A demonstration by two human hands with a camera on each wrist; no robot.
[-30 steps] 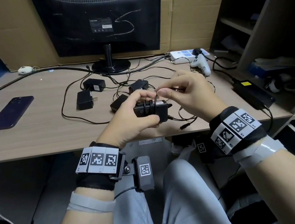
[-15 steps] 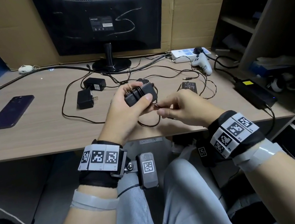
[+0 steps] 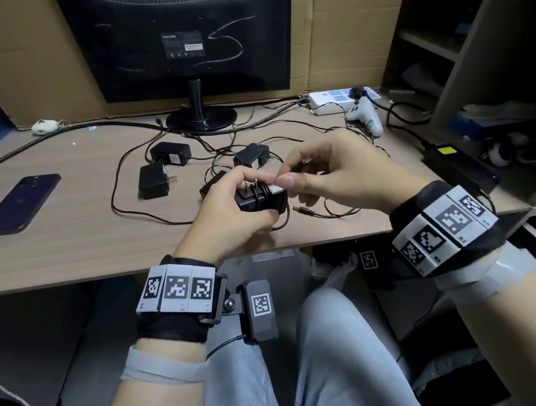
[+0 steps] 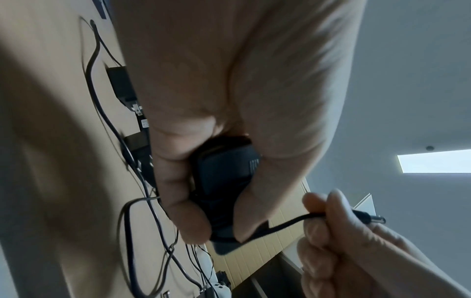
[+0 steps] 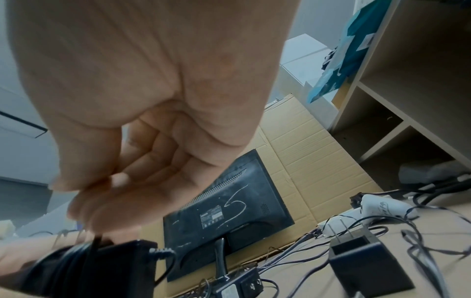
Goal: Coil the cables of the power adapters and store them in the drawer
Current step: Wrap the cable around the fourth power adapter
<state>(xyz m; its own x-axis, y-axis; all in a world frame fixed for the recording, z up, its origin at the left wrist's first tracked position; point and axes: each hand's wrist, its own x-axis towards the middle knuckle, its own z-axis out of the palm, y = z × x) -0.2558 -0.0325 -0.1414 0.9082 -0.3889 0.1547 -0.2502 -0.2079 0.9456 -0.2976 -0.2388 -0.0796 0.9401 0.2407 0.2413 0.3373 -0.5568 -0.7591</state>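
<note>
My left hand grips a black power adapter just above the desk's front edge, prongs up, with its thin cable wound round the body in several turns. In the left wrist view the same adapter sits between thumb and fingers. My right hand pinches the free end of that cable right beside the adapter, and the barrel plug sticks out past the fingers. Three more adapters lie on the desk in tangled cables. No drawer is in view.
A loose barrel plug lies under my hands. A phone lies at the left, and a monitor stand stands at the back. A power strip, white controller and large power brick are at the right, by shelves.
The right hand has come up from below the adapter to beside its top, bringing the cable end with it. The left hand has turned the adapter and lowered it a little.
</note>
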